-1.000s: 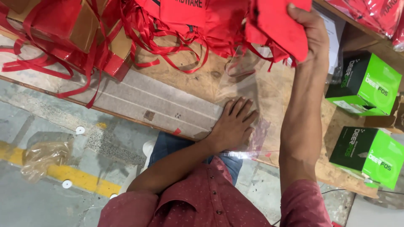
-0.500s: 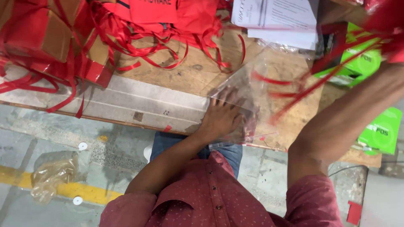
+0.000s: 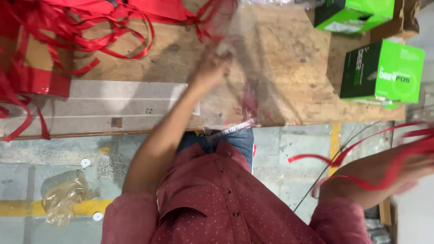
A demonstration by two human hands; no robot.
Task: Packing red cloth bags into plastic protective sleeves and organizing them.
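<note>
L hand grips clear bag; R hand trails red straps.

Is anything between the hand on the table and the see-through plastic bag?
No. The left hand is already gripping the clear plastic bag on the wooden table; nothing visible lies between them, though motion blur hides the fingers.

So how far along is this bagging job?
Done: nothing shows as packed. In hand: the left hand lifts a clear bag on the table; the right hand trails red ribbons, blurred. Left: a red pile waits.
</note>
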